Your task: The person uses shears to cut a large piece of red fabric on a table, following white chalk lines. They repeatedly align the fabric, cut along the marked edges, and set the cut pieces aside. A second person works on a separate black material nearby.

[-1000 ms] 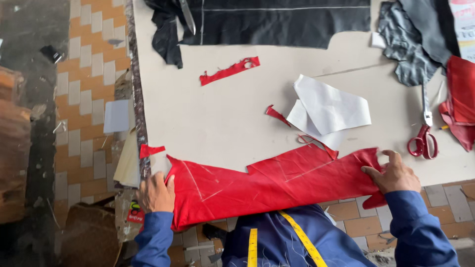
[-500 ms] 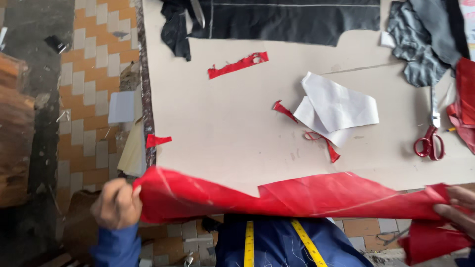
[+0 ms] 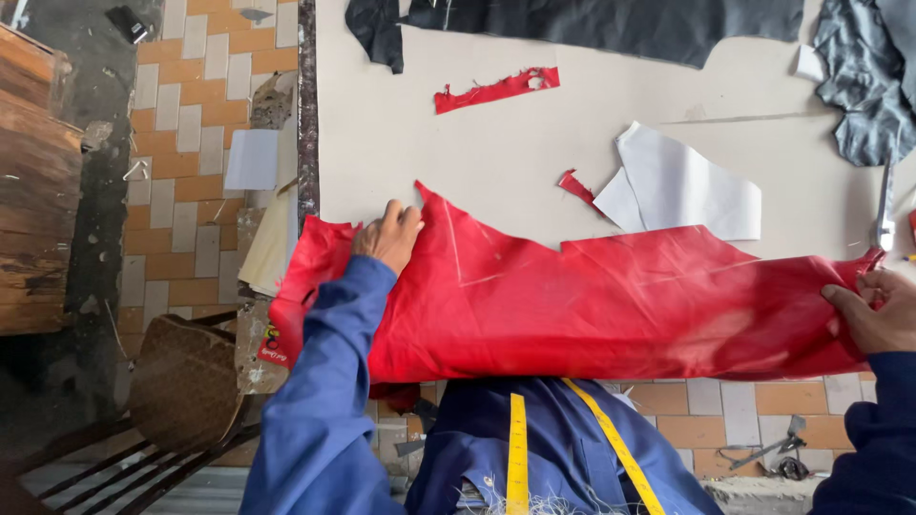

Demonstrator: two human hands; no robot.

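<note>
**Both hands spread a red sheet along the table edge**

Left hand (image 3: pixel 386 236) lies knuckles up on the red sheet (image 3: pixel 592 305), near its upper left corner, fingers curled down against the material; whether it pinches the sheet or only presses on it cannot be told. Right hand (image 3: pixel 876 310) closes on the sheet's far right end, fingers wrapped over the edge. Between them the sheet stretches across the near edge of the table (image 3: pixel 477 162), its upper part on the top and its lower part hanging over the front. Pale chalk lines cross its left half.

Pale beige and matt, the table top has a dark, worn strip along its left side. On it lie a white paper pattern piece (image 3: pixel 687 186) just above the sheet, a small red scrap (image 3: pixel 574 184) touching that paper's left corner, a longer ragged red strip (image 3: pixel 496 91) further up, a wide black hide (image 3: pixel 611 24) along the far edge and a crumpled grey hide (image 3: pixel 863 86) at the right.

Left of the table, the floor (image 3: pixel 181 162) is laid in orange and cream tiles. A brown woven basket (image 3: pixel 186 381) stands on it below the table corner, and weathered wooden planks (image 3: pixel 38 181) fill the left margin. A yellow measuring tape (image 3: pixel 517 448) hangs down the person's blue jacket.
</note>
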